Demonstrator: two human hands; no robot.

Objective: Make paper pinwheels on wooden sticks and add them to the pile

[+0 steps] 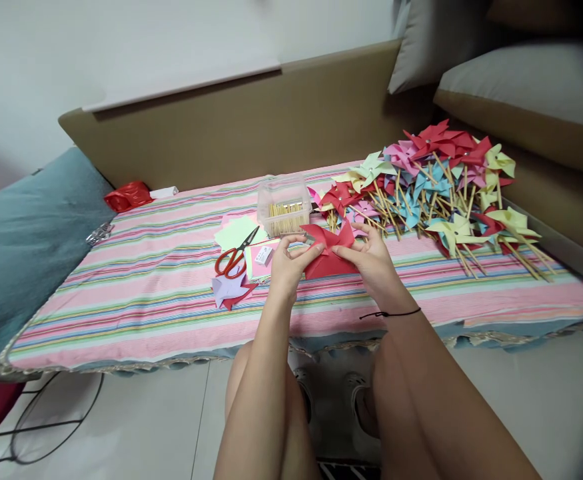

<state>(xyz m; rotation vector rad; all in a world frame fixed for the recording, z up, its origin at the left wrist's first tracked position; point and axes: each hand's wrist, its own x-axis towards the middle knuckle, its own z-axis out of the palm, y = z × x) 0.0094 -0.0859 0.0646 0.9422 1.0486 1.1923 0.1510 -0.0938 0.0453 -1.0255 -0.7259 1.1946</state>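
Between my two hands is a red paper pinwheel (332,265), its blades partly folded toward the middle. My left hand (294,261) pinches its left side, thumb pressed near the centre. On the other side my right hand (368,259) grips it, that thumb also close to the centre. Left of my hands lie red-handled scissors (236,253) on pale green paper (237,233), with a small white box (263,255) beside them. Purple and red cut paper pieces (230,288) rest below the scissors. Behind my hands stands a clear plastic box (284,212) of wooden sticks.
A large heap of finished pinwheels (421,187) on sticks covers the right part of the striped cloth (146,287). A red plastic bag (128,197) and a white roll (164,193) lie at the back left. Cushions (526,93) are piled at the right.
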